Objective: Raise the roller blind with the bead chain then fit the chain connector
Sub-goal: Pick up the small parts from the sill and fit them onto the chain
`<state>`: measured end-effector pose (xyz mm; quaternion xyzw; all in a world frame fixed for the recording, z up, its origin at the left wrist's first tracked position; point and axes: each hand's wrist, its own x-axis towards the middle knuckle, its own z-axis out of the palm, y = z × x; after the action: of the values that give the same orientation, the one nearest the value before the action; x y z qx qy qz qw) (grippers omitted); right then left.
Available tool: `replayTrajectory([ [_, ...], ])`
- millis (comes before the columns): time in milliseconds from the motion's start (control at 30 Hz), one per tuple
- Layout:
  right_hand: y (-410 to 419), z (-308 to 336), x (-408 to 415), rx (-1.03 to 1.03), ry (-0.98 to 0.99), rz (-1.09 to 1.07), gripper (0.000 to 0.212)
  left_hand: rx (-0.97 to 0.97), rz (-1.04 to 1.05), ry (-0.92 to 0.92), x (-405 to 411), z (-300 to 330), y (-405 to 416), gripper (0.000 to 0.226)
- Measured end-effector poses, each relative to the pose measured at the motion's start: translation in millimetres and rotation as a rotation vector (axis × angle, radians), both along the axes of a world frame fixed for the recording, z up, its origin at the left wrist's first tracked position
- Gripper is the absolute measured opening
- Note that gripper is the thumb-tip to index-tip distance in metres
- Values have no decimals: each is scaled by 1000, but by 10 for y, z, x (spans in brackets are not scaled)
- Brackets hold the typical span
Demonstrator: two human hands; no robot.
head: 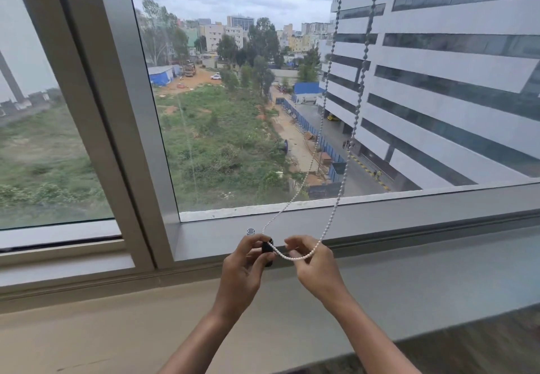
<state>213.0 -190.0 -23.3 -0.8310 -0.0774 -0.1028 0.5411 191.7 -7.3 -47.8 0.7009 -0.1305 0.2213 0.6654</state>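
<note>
A white bead chain hangs in two strands from the top right of the window down to my hands at the sill. My left hand pinches a small black chain connector, and one strand of the chain runs into it. My right hand pinches the chain a little to the right, so a short loop sags between the two hands. The roller blind itself is out of view above the frame.
A grey window frame with a thick vertical mullion stands to the left. The sill ledge runs under my hands. A small round fitting sits on the lower frame just above my left hand.
</note>
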Motion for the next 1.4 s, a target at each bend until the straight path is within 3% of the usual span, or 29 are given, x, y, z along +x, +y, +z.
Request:
replayTrajectory([
  [167,248,-129,385,-177,0,69,23,-1,34,-16,-32,19,188,37],
  [300,500,-190,673,-346,-21,156,33,13,76,-33,-78,28,362,52],
  [500,872,-249,978,-497,21,215,45,-7,117,-37,-144,45,575,50],
  [767,1064,-326,1090,-538,18,147,26,-25,133,-43,-180,34,801,40],
  [967,976,-260,978,-414,-5,119,22,-38,122,-20,-156,32,852,37],
  [1133,764,86,702,15,34,99,19,-50,85,-21,-127,56,802,38],
  [1267,581,523,464,310,42,241,24,-49,85,-28,-95,123,703,34],
  [1400,459,868,310,309,15,402,29,-51,78,-53,-111,202,557,34],
])
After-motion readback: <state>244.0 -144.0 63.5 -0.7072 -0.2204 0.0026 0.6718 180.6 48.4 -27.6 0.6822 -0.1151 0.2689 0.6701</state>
